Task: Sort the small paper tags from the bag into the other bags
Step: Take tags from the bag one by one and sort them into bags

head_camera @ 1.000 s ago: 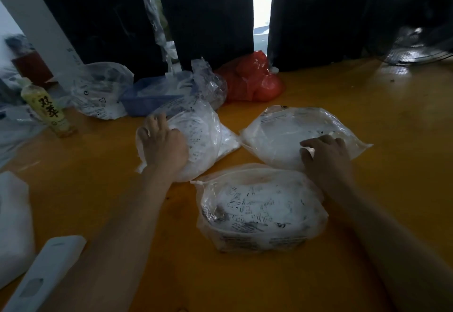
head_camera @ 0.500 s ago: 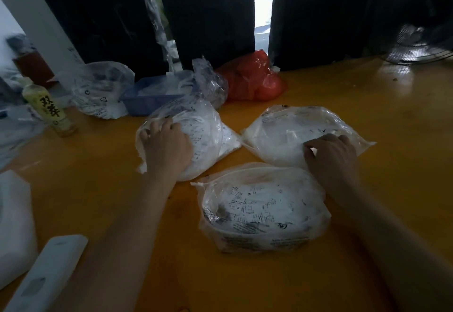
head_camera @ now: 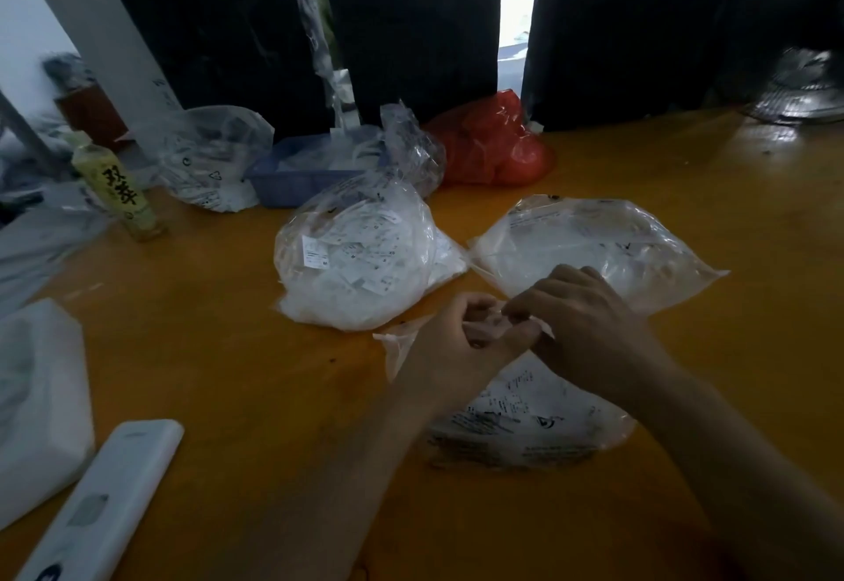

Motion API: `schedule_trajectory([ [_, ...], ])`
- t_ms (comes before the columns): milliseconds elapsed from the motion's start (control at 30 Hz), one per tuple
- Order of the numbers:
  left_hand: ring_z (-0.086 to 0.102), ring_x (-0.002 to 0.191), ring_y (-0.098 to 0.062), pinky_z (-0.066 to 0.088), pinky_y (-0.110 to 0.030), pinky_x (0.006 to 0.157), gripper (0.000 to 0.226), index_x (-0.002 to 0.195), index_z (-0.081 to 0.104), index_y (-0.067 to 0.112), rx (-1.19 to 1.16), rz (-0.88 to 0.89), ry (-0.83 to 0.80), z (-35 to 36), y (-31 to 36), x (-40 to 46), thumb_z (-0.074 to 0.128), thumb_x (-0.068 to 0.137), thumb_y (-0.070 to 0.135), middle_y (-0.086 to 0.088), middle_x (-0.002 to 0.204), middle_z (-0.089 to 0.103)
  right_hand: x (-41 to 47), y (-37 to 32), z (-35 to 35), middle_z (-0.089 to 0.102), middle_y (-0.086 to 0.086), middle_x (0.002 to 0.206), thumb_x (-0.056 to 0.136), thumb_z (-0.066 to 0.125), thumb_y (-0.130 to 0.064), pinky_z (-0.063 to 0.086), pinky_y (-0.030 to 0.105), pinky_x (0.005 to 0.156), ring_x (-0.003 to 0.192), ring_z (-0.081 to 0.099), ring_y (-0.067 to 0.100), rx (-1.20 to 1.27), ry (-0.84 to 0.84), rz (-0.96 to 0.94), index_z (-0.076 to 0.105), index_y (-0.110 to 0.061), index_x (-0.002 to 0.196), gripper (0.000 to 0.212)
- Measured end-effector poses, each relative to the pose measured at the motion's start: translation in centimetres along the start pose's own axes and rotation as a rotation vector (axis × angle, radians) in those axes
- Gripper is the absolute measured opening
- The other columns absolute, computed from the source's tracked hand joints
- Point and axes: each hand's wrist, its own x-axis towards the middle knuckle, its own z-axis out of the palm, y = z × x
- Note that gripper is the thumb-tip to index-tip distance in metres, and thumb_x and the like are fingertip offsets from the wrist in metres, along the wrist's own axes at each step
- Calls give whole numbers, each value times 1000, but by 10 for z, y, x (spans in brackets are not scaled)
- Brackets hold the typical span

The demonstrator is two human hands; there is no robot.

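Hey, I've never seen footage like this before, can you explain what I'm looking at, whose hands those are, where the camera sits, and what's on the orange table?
There is no machine here. A camera worn on a person's head looks down at their own bare hands. The left hand and right hand meet over the nearest clear plastic bag of printed paper tags, and both pinch its top edge. On the orange table behind lie a rounded clear bag of tags and a flatter clear bag. Farther back are a red plastic bag, a blue tray and a yellow-green drink bottle.
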Motion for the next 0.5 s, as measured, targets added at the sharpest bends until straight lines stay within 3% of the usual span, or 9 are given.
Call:
schedule_trajectory([
  [67,65,100,11,55,-15,78,41,120,58,47,15,2,22,1,-3,-1,70,87,67,23,113,69,1,-5,1,73,-2,90,86,70,-25,41,33,76,82,62,20,14,-2,-31,74,-20,105,20],
  [167,67,101,11,51,-7,78,12,108,67,55,-61,51,85,-1,-1,-4,65,97,49,29,106,74,0,-7,3,72,-5,90,92,71,-23,42,31,76,84,59,17,91,13,20,74,-23,105,13],
  [400,75,102,-11,59,-22,83,20,113,78,42,-370,-46,71,-4,2,-9,62,101,44,9,109,80,-1,-6,7,63,-17,89,92,65,-28,44,24,74,81,54,5,258,75,173,72,-25,103,14],
  [500,76,103,-16,58,-26,85,23,116,78,33,-461,-105,71,-2,0,-8,63,100,40,3,111,80,-1,-5,7,63,-20,91,92,62,-34,41,13,73,82,56,-2,314,80,221,71,-27,109,21],
])
